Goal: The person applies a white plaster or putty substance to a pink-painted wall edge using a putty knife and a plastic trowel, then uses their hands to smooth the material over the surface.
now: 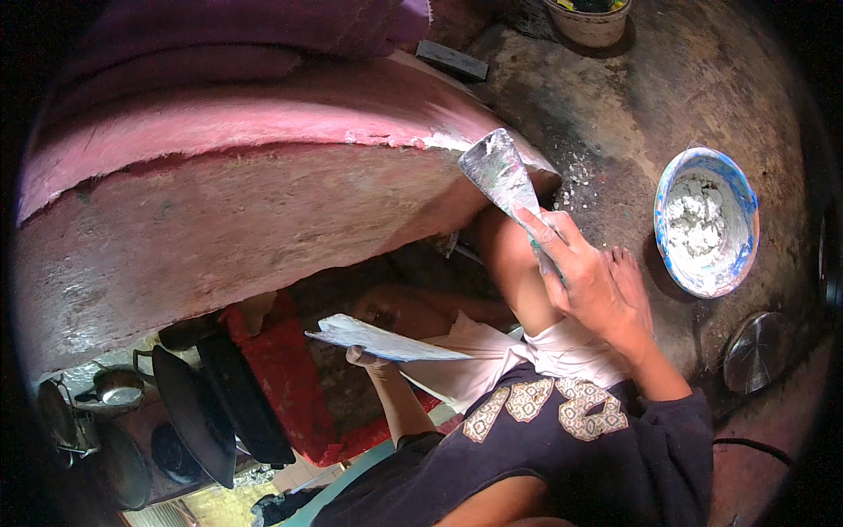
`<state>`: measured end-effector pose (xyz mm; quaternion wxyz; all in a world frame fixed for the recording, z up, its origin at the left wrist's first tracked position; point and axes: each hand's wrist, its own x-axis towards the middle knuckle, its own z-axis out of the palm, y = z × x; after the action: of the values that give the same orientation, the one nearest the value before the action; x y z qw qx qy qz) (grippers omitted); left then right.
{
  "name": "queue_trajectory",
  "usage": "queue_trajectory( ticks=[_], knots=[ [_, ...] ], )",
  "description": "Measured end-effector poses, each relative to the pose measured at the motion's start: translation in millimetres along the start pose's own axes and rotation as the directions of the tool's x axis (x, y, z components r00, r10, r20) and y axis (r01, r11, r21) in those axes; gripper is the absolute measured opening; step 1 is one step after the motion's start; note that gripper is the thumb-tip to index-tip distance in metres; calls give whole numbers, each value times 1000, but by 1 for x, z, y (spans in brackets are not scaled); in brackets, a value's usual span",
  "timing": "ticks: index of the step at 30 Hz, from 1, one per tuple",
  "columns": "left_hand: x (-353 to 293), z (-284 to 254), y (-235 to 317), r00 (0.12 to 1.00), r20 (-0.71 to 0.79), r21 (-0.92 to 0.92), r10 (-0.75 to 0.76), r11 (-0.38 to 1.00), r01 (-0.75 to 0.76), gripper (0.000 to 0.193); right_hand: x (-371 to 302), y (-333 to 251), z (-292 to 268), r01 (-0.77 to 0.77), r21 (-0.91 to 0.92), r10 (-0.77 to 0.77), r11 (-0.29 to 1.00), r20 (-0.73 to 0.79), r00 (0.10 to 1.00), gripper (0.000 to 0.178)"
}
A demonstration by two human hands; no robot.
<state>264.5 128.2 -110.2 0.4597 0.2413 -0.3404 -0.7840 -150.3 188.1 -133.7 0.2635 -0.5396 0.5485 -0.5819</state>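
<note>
My right hand [590, 277] is closed round the handle of a putty knife [502, 171]. White paste coats its broad blade, which points up and left beside the corner of a pink ledge [290, 114]. My left hand [371, 358], lower and further left, grips a thin flat board [386, 340] from beneath; pale material lies along its top. Fresh white smears mark the ledge's edge close to the blade. A blue-and-white bucket [752, 250] to the right of my right hand holds lumpy white paste [698, 215].
White crumbs [577, 180] lie on the stained floor by the ledge corner. A grey block [451, 61] and a pot [590, 25] are at the far side. A round metal lid [755, 353] is at the right. Dark pans [195, 417] stand at the lower left, beside a red frame [279, 369].
</note>
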Motion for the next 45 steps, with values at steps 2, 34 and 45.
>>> queue_trajectory(
  ticks=[2,34,45],
  knots=[
    [0,0,0,1000,4,6,0,1000,0,74,2,-6,-13,-55,-81,64,995,122,990,85],
    [4,-2,3,1000,17,20,-12,1000,12,74,-13,19,-39,-310,194,282,931,159,946,59],
    [2,-2,3,1000,12,20,-10,1000,10,74,0,-7,-33,-313,319,260,895,199,945,55]
  ],
)
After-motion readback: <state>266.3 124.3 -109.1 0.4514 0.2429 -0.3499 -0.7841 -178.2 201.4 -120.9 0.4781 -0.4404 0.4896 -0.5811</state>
